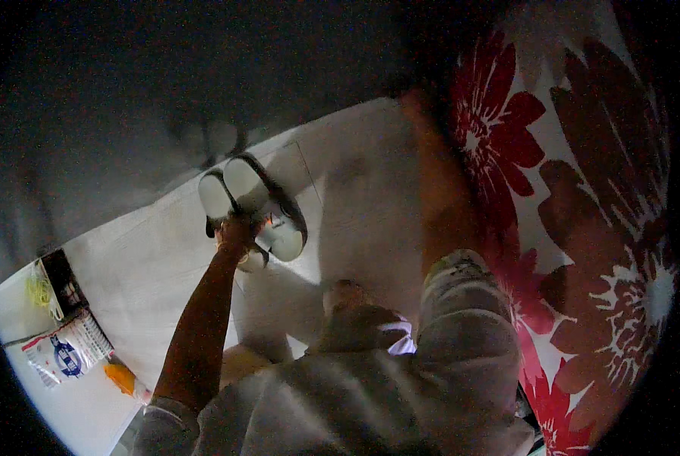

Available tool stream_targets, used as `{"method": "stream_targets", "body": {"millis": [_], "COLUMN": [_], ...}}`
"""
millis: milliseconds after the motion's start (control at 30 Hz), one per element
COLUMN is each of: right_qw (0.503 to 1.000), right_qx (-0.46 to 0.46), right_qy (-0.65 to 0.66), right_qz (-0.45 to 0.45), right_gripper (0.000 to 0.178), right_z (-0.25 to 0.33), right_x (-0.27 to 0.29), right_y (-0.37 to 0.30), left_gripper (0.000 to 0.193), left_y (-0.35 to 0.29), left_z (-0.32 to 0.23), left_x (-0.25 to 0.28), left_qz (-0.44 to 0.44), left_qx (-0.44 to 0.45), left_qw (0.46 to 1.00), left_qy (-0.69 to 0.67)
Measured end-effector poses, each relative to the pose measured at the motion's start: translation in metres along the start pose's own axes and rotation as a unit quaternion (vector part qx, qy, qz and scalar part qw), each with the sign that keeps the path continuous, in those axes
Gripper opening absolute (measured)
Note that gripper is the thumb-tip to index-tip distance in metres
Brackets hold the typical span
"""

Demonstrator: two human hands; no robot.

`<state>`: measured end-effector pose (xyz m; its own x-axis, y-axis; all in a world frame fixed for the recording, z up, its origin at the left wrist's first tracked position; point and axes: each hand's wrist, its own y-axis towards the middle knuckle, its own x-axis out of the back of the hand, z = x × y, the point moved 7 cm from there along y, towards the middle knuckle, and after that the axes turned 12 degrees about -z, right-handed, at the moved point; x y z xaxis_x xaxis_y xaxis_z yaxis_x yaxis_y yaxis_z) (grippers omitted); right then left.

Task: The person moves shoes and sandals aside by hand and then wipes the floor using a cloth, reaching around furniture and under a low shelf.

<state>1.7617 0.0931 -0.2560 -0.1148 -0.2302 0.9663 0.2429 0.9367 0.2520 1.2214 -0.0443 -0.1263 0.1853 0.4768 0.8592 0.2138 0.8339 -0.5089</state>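
On the light tiled floor point(180, 243), a pair of slippers with pale insoles and dark edges lies side by side. My left hand point(235, 234) is closed round the middle of the left slipper point(217, 196). The right slipper point(285, 242) lies against it, close to my fingers. My right arm stretches far forward beside the flowered cloth. My right hand point(414, 105) is at the edge of the dark grey surface, and its fingers are lost in shadow.
Cloth with large red and brown flowers point(507, 114) hangs along the right. A dark grey surface point(165, 99) borders the floor ahead. At the lower left are a dark box point(65, 281), yellow cord point(40, 289), a white printed bag point(66, 353) and an orange item point(121, 378).
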Motion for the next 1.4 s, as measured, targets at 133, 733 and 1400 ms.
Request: {"method": "stream_targets", "body": {"millis": [133, 733, 1400], "right_qw": [0.987, 0.984, 0.938], "right_qx": [-0.040, 0.001, 0.263], "right_qy": [0.118, 0.146, 0.226], "right_qz": [-0.101, -0.106, 0.024], "right_gripper": [0.043, 0.032, 0.039], "right_z": [0.147, 0.164, 0.243], "right_x": [0.185, 0.200, 0.198], "right_y": [-0.050, -0.151, -0.258], "left_gripper": [0.053, 0.047, 0.048], "left_y": [-0.002, -0.014, 0.003], "left_z": [0.099, 0.028, 0.027], "left_x": [-0.053, -0.001, 0.010], "left_qz": [-0.122, -0.101, 0.023], "left_qx": [-0.005, -0.084, -0.077], "left_qw": [0.992, 0.991, 0.996], "left_qy": [0.035, 0.003, -0.045]}}
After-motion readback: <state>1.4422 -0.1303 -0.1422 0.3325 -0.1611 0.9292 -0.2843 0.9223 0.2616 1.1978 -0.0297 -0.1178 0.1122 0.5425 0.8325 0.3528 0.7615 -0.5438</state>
